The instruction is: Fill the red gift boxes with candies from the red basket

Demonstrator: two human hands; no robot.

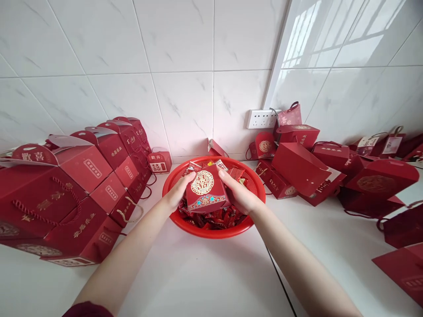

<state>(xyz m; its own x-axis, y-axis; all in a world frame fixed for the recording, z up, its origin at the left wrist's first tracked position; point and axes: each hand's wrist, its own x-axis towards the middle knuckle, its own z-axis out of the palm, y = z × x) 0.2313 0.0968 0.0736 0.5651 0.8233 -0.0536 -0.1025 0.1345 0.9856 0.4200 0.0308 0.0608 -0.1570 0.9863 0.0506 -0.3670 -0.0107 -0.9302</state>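
Between both hands is a dark red gift box (207,188) with a gold round emblem and a patterned band along its lower edge. My left hand (180,189) grips its left side, thumb on the top face. On the right side, my right hand (240,193) presses with its thumb near the upper corner; its other fingers are mostly hidden. The box is held over a red plastic basket (211,234), whose rim shows all round. Red-wrapped sweets (218,219) fill the basket below and around the box.
Stacked red gift boxes (82,185) with cord handles stand at left. More boxes (300,171) lie jumbled at right. One small box (159,162) stands behind the basket, by the tiled wall. A white power strip (262,119) is fixed to the wall.
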